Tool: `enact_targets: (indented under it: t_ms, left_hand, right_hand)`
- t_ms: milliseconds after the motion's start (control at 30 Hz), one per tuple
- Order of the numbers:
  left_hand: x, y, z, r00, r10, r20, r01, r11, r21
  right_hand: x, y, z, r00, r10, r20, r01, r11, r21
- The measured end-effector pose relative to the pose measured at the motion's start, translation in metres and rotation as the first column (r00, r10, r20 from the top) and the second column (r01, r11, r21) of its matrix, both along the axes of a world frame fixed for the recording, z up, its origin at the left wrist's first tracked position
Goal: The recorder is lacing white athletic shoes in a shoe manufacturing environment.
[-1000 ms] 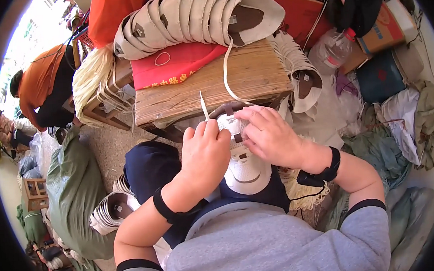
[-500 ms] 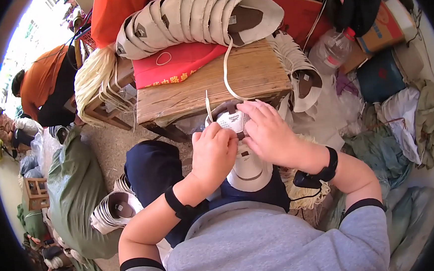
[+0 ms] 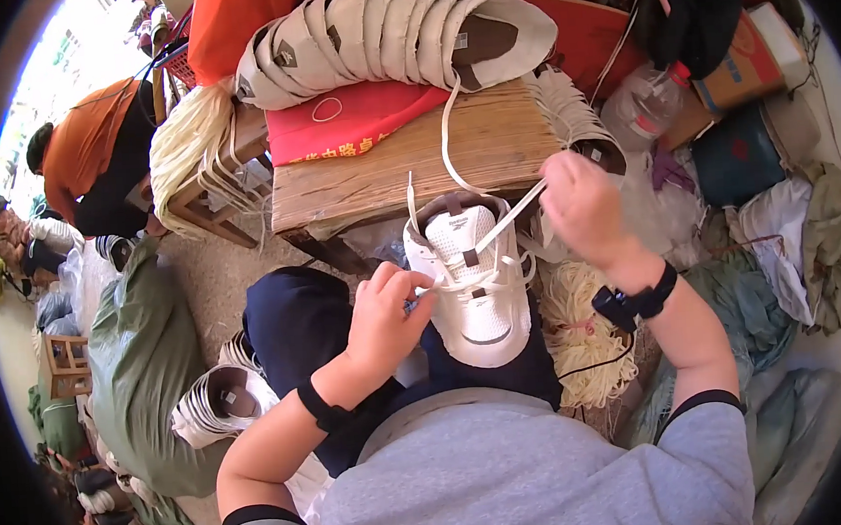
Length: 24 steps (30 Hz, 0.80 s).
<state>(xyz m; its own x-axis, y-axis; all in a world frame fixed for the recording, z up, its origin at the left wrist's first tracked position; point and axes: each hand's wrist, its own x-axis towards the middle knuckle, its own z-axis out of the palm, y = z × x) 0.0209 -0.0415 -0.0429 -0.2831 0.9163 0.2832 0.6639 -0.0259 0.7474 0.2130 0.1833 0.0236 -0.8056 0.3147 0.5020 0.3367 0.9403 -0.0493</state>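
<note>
A white shoe upper (image 3: 482, 324) with a brown lining and tongue loop rests over my lap, its toe toward me, partly laced. My right hand (image 3: 586, 209) is closed on a white shoelace (image 3: 516, 214), which runs taut from the upper up to the right. Beside the upper's left edge, my left hand (image 3: 385, 318) pinches a strand of lace close to the eyelets. Another lace end stands up from the upper's left collar. Loose loops hang along its right side.
A wooden bench (image 3: 368, 184) ahead carries a red cloth (image 3: 321, 124) and a nested row of beige uppers (image 3: 359, 50). Bundled laces (image 3: 584, 339) lie right of my lap; others (image 3: 198, 161) drape over a stool. A green sack (image 3: 148, 375) and more uppers (image 3: 208, 410) are left.
My hands have moved apart, uncovering the upper. The right hand has risen to the right, drawing lace taut; the left has shifted slightly left and down from the collar.
</note>
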Motion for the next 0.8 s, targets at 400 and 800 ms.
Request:
enact_targets:
  t_ms: [400, 800]
  left_hand:
    - [0.001, 0.010, 0.012, 0.997, -0.047, 0.065, 0.054, 0.993, -0.101]
    - [-0.004, 0.018, 0.020, 0.411, 0.267, 0.872, 0.222, 0.898, -0.380]
  right_hand:
    - [0.124, 0.138, -0.017, 0.778, -0.628, -0.003, 0.617, 0.765, 0.186]
    - [0.142, 0.143, -0.009, 0.763, -0.646, -0.038, 0.638, 0.741, 0.210]
